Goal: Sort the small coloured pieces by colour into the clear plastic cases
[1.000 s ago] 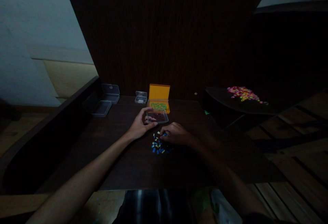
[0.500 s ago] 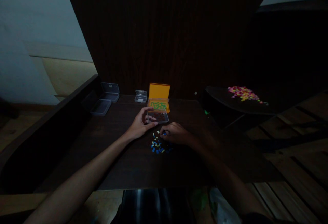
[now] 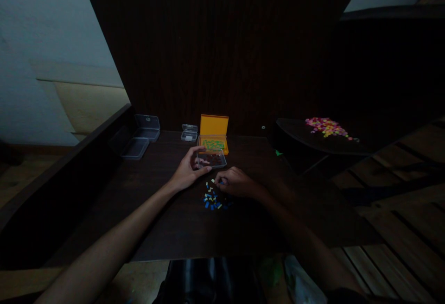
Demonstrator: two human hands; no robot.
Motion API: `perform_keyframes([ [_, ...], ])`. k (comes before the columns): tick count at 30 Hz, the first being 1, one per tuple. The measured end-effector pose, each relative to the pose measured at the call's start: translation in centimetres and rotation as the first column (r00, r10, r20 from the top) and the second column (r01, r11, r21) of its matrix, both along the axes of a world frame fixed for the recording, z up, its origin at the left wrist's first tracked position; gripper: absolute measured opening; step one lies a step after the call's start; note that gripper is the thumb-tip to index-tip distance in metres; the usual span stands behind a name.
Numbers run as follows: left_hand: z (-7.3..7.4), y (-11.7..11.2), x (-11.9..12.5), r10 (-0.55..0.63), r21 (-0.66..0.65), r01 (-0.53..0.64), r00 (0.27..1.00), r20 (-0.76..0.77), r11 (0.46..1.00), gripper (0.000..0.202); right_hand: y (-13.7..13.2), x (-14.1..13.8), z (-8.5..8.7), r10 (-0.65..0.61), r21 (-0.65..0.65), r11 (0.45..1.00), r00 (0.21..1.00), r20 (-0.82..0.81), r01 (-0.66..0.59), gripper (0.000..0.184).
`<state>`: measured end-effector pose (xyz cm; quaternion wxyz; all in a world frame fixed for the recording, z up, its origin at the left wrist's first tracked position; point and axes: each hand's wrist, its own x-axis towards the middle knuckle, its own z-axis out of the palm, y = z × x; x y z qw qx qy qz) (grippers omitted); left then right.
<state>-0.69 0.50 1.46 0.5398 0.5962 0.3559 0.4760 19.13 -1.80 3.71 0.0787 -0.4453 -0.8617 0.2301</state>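
My left hand (image 3: 190,168) is closed round the left side of a clear plastic box (image 3: 219,159), thumb at its near edge. Small dark reddish-brown pieces lie inside the box. Just to the right and nearer, my right hand (image 3: 236,181) is closed in a pinch by the far end of a pile of small blue and pale yellow pieces (image 3: 212,200); what its fingertips hold, if anything, is too small to make out. Behind the clear box stands an orange case (image 3: 214,124) with its lid raised and green pieces inside.
At the back left are a small clear box (image 3: 189,132), a larger lidded clear box (image 3: 148,128) and a clear tray (image 3: 135,148). Pink and yellow pieces (image 3: 327,127) are heaped on a dark shelf at right. A tall dark panel (image 3: 222,53) rises behind the table.
The whole view has shifted slightly. Both hands keep nearly the same places, the left still on the clear box and the right still pinched by the pile.
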Motion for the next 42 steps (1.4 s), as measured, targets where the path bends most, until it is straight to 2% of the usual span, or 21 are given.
perform_keyframes([
  [16, 0.2, -0.1, 0.1, 0.0, 0.009, 0.0, 1.0, -0.001, 1.0, 0.068, -0.1, 0.0, 0.2, -0.014, -0.023, 1.0, 0.997, 0.072, 0.016, 0.02],
  [28, 0.3, -0.3, 0.2, -0.014, 0.012, 0.014, 1.0, 0.001, 1.0, 0.066, -0.7, 0.0, -0.7, -0.018, 0.119, 0.993, 0.962, 0.271, -0.015, 0.024],
  [32, 0.1, -0.2, 0.2, -0.017, 0.013, 0.017, 1.0, 0.01, 1.0, 0.068, -0.3, 0.6, 0.5, 0.048, 0.042, 0.998, 0.987, 0.156, -0.055, 0.018],
  [34, 0.1, -0.2, 0.3, -0.018, 0.013, 0.018, 1.0, 0.007, 1.0, 0.068, 0.0, 1.1, 1.5, 0.082, -0.026, 0.996, 0.996, 0.025, -0.081, 0.015],
  [36, 0.0, -0.2, 0.3, -0.024, 0.018, 0.024, 1.0, 0.017, 1.0, 0.067, 0.4, 1.4, 2.6, 0.078, -0.037, 0.996, 0.991, -0.109, -0.083, 0.016],
  [39, -0.1, -0.3, 0.4, -0.06, 0.017, 0.06, 0.997, 0.042, 0.998, 0.067, 1.2, 1.2, 3.7, 0.071, 0.044, 0.997, 0.979, -0.191, -0.064, 0.015],
  [42, -0.2, -0.5, 0.6, -0.081, 0.015, 0.08, 0.996, 0.042, 0.997, 0.067, 2.3, 0.1, 4.1, 0.062, 0.159, 0.986, 0.99, -0.126, -0.041, 0.012],
])
